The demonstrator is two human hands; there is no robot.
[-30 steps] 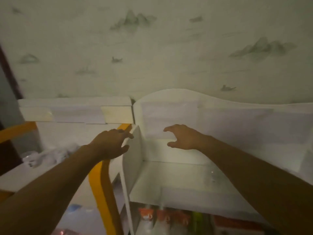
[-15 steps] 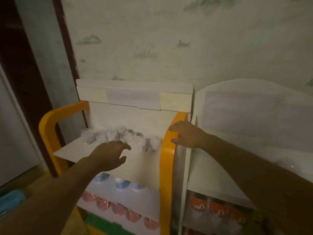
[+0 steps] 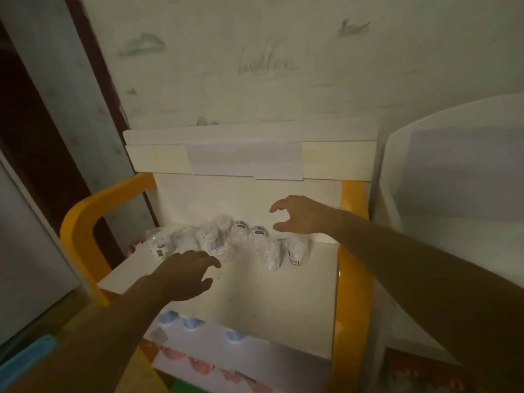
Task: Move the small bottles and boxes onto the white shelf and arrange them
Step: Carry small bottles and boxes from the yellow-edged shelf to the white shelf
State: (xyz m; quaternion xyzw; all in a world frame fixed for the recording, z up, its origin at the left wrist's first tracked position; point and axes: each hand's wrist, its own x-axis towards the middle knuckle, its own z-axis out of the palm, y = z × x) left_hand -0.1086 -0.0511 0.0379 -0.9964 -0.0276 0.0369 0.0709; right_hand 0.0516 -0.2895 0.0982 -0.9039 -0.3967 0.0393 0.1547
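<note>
Both bare forearms extend forward from the near edge, converging toward the middle of the view. Left hand: palm down, fingers loosely spread and slightly curled, empty, on the near left. Right hand: farther and to the right, held higher, thumb and fingers curved into an open claw facing left, grasping nothing. The hands are well apart.

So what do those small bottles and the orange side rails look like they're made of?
Small bottles: probably clear plastic, glossy and see-through, with printed labels; blur leaves it open. Orange side rails: smooth, rounded, evenly coloured, likely moulded plastic or painted wood.
</note>
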